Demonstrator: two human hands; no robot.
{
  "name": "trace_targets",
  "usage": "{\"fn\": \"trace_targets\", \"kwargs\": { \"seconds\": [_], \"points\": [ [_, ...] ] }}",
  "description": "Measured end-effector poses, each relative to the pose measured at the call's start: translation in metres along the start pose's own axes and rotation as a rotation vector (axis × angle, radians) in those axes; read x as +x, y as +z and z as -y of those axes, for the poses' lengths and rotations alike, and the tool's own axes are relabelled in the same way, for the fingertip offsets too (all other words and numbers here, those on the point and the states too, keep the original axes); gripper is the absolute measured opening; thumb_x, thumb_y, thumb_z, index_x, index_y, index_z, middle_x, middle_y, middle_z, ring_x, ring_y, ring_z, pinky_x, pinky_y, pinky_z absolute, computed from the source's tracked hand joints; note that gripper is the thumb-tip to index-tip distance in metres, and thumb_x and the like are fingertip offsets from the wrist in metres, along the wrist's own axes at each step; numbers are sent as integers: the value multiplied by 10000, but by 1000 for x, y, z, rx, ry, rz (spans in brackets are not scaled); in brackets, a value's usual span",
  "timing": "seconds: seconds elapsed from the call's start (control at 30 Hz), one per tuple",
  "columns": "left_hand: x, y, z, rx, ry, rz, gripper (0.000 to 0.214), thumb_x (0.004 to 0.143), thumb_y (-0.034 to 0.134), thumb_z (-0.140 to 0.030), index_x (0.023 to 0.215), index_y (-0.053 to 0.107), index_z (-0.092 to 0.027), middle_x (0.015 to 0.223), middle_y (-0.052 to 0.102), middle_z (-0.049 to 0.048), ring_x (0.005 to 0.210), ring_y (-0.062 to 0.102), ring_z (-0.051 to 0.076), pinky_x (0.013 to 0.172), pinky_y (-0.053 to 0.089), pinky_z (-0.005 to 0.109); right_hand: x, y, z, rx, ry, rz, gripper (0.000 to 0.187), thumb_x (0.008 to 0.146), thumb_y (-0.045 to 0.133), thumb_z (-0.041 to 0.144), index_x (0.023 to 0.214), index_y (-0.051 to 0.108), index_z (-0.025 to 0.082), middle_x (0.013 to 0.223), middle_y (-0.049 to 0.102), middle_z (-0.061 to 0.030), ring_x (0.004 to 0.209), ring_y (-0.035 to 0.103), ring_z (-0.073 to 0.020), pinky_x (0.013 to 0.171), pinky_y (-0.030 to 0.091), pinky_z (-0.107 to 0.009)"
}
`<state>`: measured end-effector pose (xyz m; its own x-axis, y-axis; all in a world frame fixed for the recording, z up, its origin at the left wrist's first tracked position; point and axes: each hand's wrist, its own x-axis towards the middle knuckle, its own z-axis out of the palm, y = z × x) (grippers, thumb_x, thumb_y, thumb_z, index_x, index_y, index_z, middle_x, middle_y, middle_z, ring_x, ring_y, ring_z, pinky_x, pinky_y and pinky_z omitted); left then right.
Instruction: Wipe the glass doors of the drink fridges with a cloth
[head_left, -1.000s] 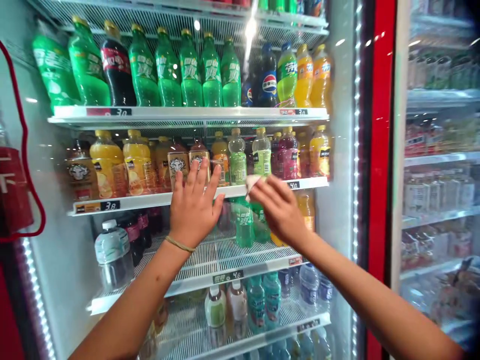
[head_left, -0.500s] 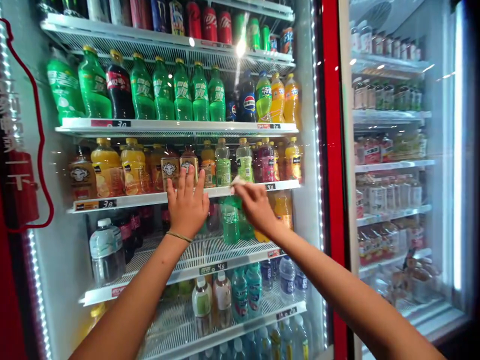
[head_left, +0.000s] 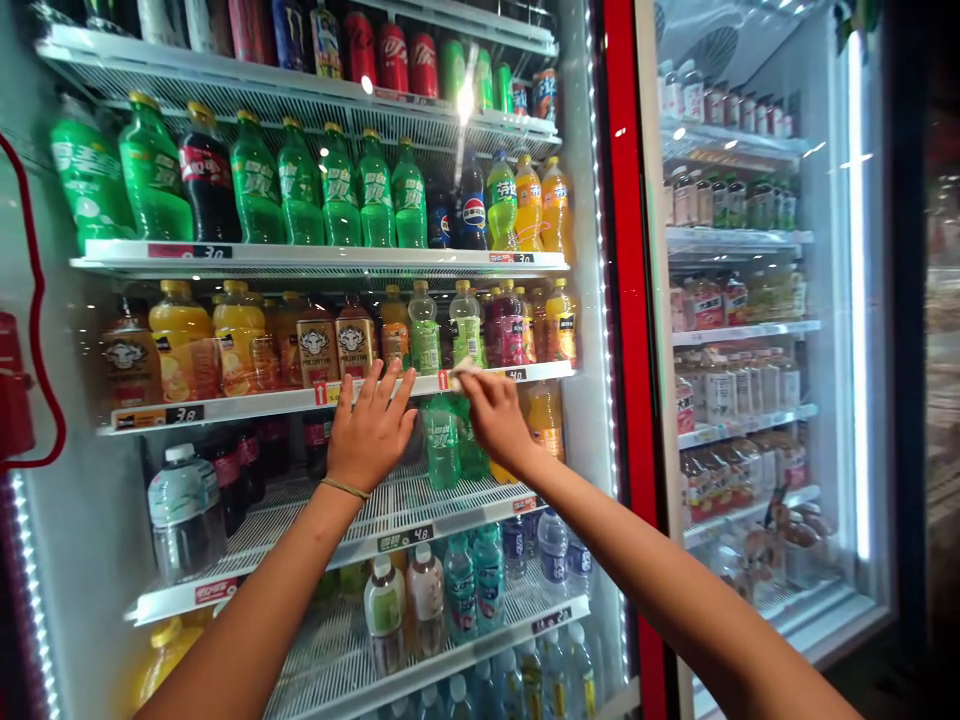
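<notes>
My left hand (head_left: 369,428) lies flat with fingers spread on the glass door (head_left: 120,500) of a drinks fridge, over the front strip of the second shelf (head_left: 255,401). Just to its right, my right hand (head_left: 495,415) is closed on a small white cloth (head_left: 466,369) and presses it to the glass at that shelf strip. Behind the glass stand juice and tea bottles (head_left: 352,340) on this shelf and green soda bottles (head_left: 442,440) below it.
The fridge's red frame (head_left: 634,350) stands right of my hands. A second glass-door fridge (head_left: 742,330) full of drinks is further right. Large green bottles (head_left: 300,190) fill the upper shelf, cans (head_left: 390,50) the top one, water bottles (head_left: 180,500) lower left.
Both hands have stayed on the glass while the view pulled back and swung right. The right hand with the cloth has shifted slightly left along the shelf strip.
</notes>
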<state>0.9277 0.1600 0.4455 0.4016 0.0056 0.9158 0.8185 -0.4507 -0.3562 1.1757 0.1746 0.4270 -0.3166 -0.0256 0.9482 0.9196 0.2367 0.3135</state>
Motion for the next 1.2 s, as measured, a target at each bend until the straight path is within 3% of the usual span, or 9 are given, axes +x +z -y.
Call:
{"fn": "trace_targets", "kwargs": {
  "seconds": [0.13, 0.3, 0.4, 0.53, 0.67, 0.83, 0.93, 1.1, 1.2],
  "points": [
    [0, -1, 0, -6, -6, -6, 692, 1002, 546, -298, 1639, 277, -335, 1658, 385, 59, 1565, 316, 295, 1320, 111, 589, -30, -10, -30, 26, -326, 151, 600, 1007, 493, 148, 1582, 436, 306, 1342, 657, -70, 1068, 587, -224, 991, 494, -342],
    [0, -1, 0, -9, 14, -33, 724, 995, 562, -281, 1646, 249, -335, 1656, 384, 62, 1561, 323, 296, 1321, 117, 588, -33, -35, -117, -34, 317, -180, 571, 1007, 380, 155, 1567, 455, 242, 1388, 605, -146, 1235, 561, -296, 1054, 506, -506],
    [-1, 0, 0, -30, 16, -43, 736, 992, 570, -280, 1647, 241, -340, 1663, 371, 58, 1564, 314, 297, 1321, 113, 588, -9, -27, -88, 29, 398, -221, 666, 960, 328, 71, 1604, 395, 226, 1493, 540, -152, 1401, 479, -316, 1157, 450, -599],
    [-1, 0, 3, -56, 14, -44, 726, 992, 570, -290, 1642, 252, -358, 1659, 380, 49, 1554, 334, 303, 1317, 128, 594, 18, -5, -13, 52, 96, 17, 745, 935, 355, 21, 1645, 318, 242, 1613, 466, -71, 1565, 307, -256, 1288, 347, -540],
    [-2, -1, 4, -75, 12, -41, 715, 987, 571, -297, 1634, 278, -371, 1654, 393, 47, 1551, 344, 302, 1316, 132, 595, 6, -16, -45, 53, -58, 98, 699, 960, 336, 20, 1606, 403, 277, 1595, 502, -30, 1564, 326, -209, 1299, 349, -496],
    [-1, -1, 2, -72, 4, -43, 708, 977, 573, -290, 1632, 307, -341, 1657, 398, 71, 1551, 344, 322, 1309, 119, 607, -40, -41, -149, 24, 480, -117, 608, 972, 339, 78, 1553, 482, 188, 1564, 519, -132, 1513, 415, -287, 1250, 388, -593],
    [0, 0, 0, -105, -18, -56, 707, 964, 591, -288, 1621, 337, -344, 1648, 418, 76, 1548, 350, 328, 1308, 102, 614, -44, -31, -129, -11, 646, -217, 645, 958, 328, 70, 1588, 426, 166, 1547, 525, -165, 1496, 430, -311, 1230, 385, -639],
    [0, 0, -8, -80, -44, -48, 704, 959, 579, -248, 1621, 348, -317, 1643, 425, 95, 1566, 315, 330, 1311, 67, 618, -32, -7, -27, 37, 112, 21, 705, 967, 448, 56, 1615, 377, 322, 1550, 545, -58, 1478, 444, -254, 1233, 401, -490],
    [0, -1, -14, -60, -70, -57, 697, 960, 565, -231, 1622, 351, -282, 1652, 405, 115, 1572, 297, 342, 1305, 62, 639, -37, -16, -37, 5, -104, 106, 554, 1001, 523, 132, 1509, 524, 351, 1418, 645, -48, 1328, 555, -232, 1125, 458, -389]
  ]
}}
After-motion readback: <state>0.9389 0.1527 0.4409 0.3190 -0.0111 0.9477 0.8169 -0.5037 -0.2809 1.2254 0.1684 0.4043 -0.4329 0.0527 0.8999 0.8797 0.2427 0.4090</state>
